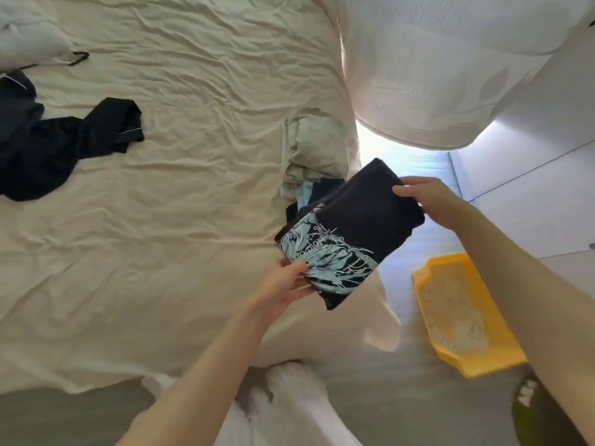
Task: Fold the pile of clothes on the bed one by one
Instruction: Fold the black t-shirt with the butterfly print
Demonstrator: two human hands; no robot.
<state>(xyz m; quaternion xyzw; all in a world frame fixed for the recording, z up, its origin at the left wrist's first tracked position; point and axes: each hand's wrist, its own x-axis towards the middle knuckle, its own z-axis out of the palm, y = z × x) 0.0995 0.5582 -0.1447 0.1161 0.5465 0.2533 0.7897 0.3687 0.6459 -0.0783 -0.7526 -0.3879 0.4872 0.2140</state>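
Both hands, the left hand (286, 281) and the right hand (428, 201), pinch opposite ends of a folded dark cotton T-shirt with pale teal leaf print (347, 233), held above the cream-sheeted bed (161, 220) near its right edge. A loosened grip could let the fold slump open, or perhaps slide off onto the floor beside the yellow plastic tray (463, 317).

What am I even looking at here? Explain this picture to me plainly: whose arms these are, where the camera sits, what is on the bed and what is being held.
There is no machine: a person wears a wide-angle camera on the head, looking down at their own bare arms. The left hand and right hand grip opposite ends of a folded dark garment with a pale leaf print, held above the bed's edge. On the wrinkled cream sheet lie unfolded dark clothes at the far left and a folded pale green item near the garment, with other blue and dark clothes partly hidden beneath it. A yellow tray sits on the floor to the right.
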